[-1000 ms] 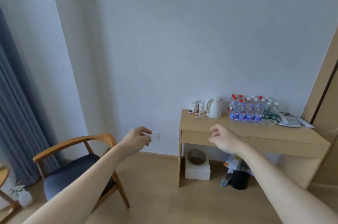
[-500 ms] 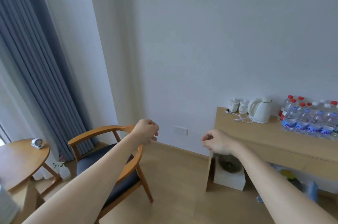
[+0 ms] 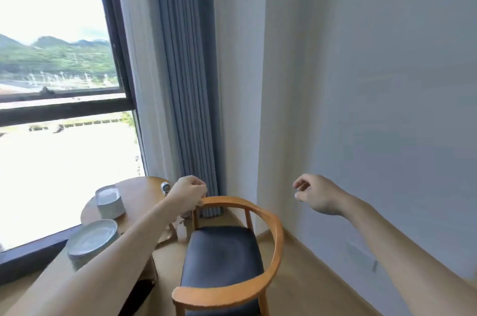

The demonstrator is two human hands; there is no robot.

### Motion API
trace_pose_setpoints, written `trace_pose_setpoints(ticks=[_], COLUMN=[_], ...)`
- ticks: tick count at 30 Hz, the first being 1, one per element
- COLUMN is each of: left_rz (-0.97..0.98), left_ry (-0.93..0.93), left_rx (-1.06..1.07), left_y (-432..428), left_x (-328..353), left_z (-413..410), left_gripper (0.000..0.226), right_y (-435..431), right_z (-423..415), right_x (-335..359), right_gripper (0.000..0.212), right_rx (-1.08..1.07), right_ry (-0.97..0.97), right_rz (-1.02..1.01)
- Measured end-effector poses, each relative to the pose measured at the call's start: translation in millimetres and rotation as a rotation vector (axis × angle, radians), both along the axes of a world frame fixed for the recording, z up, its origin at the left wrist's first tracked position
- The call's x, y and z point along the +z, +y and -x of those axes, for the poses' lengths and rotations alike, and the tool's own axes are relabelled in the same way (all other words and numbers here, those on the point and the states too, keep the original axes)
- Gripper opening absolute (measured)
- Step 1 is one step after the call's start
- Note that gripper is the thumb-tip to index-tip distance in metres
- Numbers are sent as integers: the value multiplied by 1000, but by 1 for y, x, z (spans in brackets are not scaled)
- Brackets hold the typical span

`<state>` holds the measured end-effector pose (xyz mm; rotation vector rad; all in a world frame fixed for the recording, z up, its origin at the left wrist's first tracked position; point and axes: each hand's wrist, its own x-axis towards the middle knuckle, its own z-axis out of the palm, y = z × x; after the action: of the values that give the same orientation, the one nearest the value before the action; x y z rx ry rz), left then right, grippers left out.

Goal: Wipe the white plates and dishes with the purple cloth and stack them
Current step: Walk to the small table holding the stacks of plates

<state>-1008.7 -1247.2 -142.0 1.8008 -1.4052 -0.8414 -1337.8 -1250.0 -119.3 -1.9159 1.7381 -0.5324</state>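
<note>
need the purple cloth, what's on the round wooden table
Stacked small white dishes, stacked wide white plates, a small round white device. No cloth shows; the left forearm covers the table's near part.

A round wooden table point(image 3: 139, 193) stands at the lower left, close by the window; on its far part sits a tall, narrow stack of white dishes point(image 3: 109, 203); nearer, apart from the first, lies a wider and lower stack of white plates point(image 3: 90, 240); at the far rim rests a small round white object point(image 3: 165, 186), too blurred to name; much of the near tabletop is hidden; the pale wooden floor point(image 3: 296, 277) bears a chair point(image 3: 222, 256) with a dark seat just beside the table; a pale bottle point(image 3: 182, 231) stands on the floor between the two.
</note>
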Motion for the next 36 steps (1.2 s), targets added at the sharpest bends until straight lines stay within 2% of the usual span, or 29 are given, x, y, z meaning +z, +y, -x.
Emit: trace_pose_setpoints(ticks=[4, 8, 10, 15, 21, 28, 36], left_rz=[-41, -31, -41, -70, -61, -83, -69], left_ry=[-3, -16, -7, -21, -13, 10, -40], left_rx=[193, 416, 514, 639, 643, 649, 702], left_y=[22, 56, 73, 96, 73, 46, 49], left_x=[-15, -10, -7, -20, -50, -64, -78], left_z=[-61, -133, -166, -227, -285, -371, -453], left_gripper=[9, 10, 10, 21, 22, 18, 18], right_y=[-57, -84, -93, -107, -136, -181, -198], right_z=[-70, -158, -199, -282, -354, -450, -561], right_x=[-12, -36, -41, -48, -48, -30, -64], right_gripper=[16, 31, 34, 43, 42, 33, 29], right_rx=[184, 462, 571, 718, 772, 725, 827], right_ry=[5, 128, 127, 114, 204, 172, 223], right_rz=[22, 16, 30, 27, 30, 48, 42])
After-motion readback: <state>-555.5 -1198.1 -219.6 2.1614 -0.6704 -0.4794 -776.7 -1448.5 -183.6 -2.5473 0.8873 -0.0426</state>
